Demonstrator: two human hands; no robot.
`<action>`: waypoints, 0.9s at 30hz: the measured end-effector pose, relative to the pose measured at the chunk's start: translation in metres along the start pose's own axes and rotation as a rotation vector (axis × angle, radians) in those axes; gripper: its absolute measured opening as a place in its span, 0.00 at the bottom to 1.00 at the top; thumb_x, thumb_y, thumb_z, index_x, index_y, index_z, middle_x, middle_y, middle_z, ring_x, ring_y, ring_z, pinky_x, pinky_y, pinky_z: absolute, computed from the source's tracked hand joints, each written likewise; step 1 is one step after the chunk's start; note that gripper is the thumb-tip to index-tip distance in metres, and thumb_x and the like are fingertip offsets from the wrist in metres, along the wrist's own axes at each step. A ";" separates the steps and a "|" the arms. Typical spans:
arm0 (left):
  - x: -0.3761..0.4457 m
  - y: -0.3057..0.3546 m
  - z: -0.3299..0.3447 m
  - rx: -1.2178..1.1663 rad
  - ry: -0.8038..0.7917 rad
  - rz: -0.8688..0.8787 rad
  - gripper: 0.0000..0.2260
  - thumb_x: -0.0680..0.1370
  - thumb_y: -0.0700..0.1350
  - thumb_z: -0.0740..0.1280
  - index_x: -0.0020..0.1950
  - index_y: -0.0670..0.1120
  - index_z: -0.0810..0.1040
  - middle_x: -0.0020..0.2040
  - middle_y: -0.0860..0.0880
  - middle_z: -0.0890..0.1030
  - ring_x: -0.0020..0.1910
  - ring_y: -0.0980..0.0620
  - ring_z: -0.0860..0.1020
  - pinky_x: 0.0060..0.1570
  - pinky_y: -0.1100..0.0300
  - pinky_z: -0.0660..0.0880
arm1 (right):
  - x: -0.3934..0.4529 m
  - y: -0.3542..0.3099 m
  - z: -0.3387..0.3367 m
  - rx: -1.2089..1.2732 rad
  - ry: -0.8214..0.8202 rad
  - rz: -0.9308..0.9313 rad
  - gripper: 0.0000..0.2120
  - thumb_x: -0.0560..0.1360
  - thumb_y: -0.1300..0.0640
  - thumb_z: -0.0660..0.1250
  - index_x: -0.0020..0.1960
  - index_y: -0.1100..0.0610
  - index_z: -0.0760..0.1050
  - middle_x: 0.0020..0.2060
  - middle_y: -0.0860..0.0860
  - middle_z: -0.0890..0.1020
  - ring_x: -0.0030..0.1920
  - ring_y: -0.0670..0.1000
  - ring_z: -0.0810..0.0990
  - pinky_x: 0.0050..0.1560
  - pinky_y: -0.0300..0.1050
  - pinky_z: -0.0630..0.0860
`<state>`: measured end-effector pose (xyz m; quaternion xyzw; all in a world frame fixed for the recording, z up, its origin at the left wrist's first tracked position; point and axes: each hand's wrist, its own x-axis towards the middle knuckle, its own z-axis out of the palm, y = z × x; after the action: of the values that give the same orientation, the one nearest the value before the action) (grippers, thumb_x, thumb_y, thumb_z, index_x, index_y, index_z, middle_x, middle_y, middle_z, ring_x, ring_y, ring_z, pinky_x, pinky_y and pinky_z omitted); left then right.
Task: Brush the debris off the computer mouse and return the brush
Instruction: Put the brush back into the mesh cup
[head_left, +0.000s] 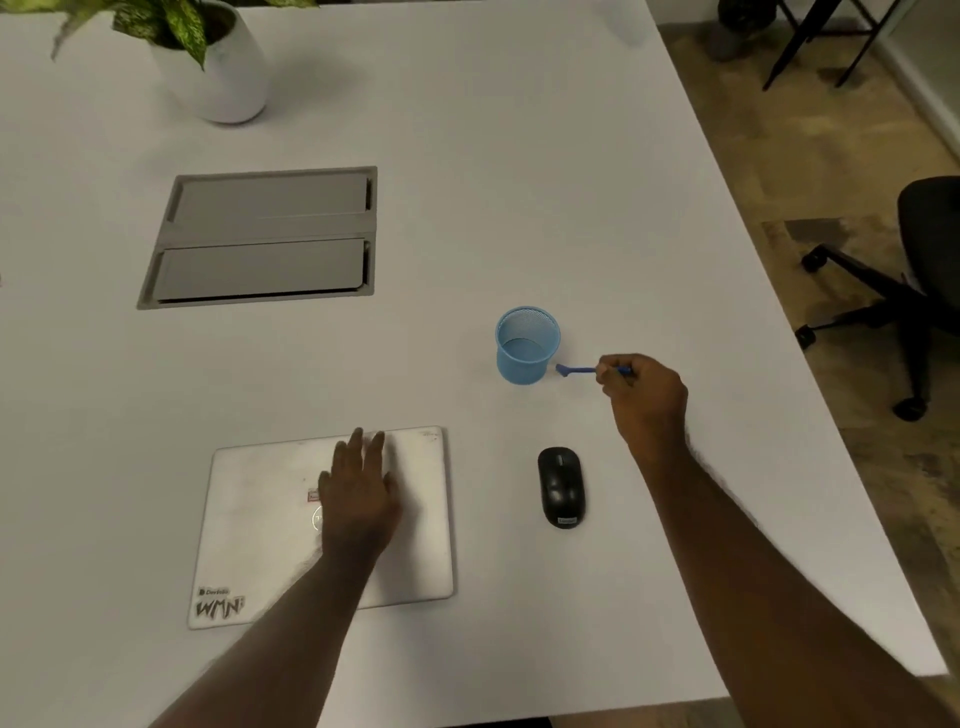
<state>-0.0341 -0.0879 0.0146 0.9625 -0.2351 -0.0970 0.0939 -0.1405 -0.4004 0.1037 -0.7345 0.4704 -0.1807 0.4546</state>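
**Now: brush held beside the mesh cup, mouse lying apart**

Presently the blue brush (582, 370) is held in the right hand (644, 395), the grip closed narrowly on its handle; the head end points left and lies just beside the lower right of the light blue mesh cup (527, 345), though whether it touches the cup cannot be told; much of the handle is hidden inside the fingers, and only a short blue tip is seen past them on the right. The bristles are too small to be made out.

The black computer mouse (561, 487) is seen on the white table (519, 182), nearer the person than the cup and well apart from the brush; no debris can be made out on it at this size; a small label at its near end is unreadable.

The left hand (358, 499) is laid flat, fingers spread, on the closed silver laptop (249, 499), holding nothing; part of the lid's centre logo is covered by it.

A grey recessed hatch (265, 236) is set in the table farther off; a potted plant (213, 57) is cut off by the top edge; an office chair (904, 291) is cut off at the right.
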 end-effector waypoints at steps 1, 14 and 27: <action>0.000 -0.008 0.003 0.030 -0.029 -0.005 0.25 0.76 0.48 0.56 0.71 0.42 0.71 0.71 0.37 0.71 0.67 0.35 0.72 0.53 0.40 0.72 | 0.005 -0.007 0.002 -0.010 -0.004 -0.027 0.08 0.75 0.60 0.69 0.51 0.60 0.84 0.43 0.56 0.86 0.44 0.55 0.84 0.52 0.53 0.81; -0.003 -0.036 0.005 0.060 -0.179 0.073 0.27 0.76 0.52 0.54 0.75 0.46 0.67 0.77 0.40 0.64 0.73 0.35 0.65 0.62 0.31 0.65 | 0.037 -0.059 0.067 -0.310 -0.100 -0.135 0.11 0.78 0.59 0.67 0.58 0.60 0.81 0.55 0.56 0.84 0.48 0.50 0.79 0.45 0.35 0.69; 0.022 -0.073 -0.034 0.052 -0.166 0.067 0.26 0.73 0.51 0.55 0.69 0.44 0.75 0.70 0.39 0.74 0.66 0.35 0.75 0.51 0.32 0.74 | -0.001 -0.091 0.078 -0.570 -0.142 -0.136 0.18 0.79 0.52 0.63 0.68 0.55 0.74 0.64 0.54 0.79 0.63 0.57 0.78 0.63 0.49 0.73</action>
<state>0.0241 -0.0302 0.0283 0.9449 -0.2768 -0.1670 0.0524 -0.0390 -0.3474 0.1390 -0.8731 0.4191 -0.0196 0.2484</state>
